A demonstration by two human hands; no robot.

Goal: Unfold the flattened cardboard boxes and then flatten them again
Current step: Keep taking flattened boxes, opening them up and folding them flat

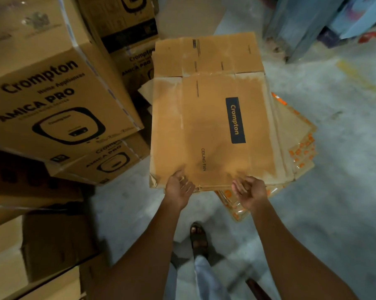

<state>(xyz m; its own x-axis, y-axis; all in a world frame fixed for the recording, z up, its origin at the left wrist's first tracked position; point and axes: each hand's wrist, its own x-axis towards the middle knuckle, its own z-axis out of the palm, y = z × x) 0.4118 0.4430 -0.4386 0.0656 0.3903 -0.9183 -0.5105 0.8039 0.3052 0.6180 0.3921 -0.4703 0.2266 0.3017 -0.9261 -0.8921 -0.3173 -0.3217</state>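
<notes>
1. While I am leaning over the pile, the sealed Crompton cartons (53, 100) are sitting stacked on my left, just beside the work but no part of it.
2. My left hand (179, 187) is touching the near edge of the flattened box (213, 131), palm showing and fingers loose, gripping nothing.
3. That flattened box is lying printed face up on top of a stack of flattened boxes (299, 144), which is resting on the floor (334, 191), its far flaps pointing away from me.
4. My right hand (249, 189) is curling its fingers at the same near edge. I cannot tell whether they are hooking under the cardboard or only hovering against it.
5. I am judging this as the start of the unfolding step: the top box is lying fully flat and not yet lifted.
6. The next move is calling for both hands to get a firm hold on that edge, peel only the top layer off the stack, then push opposite creases apart so it is opening into a tube.
</notes>
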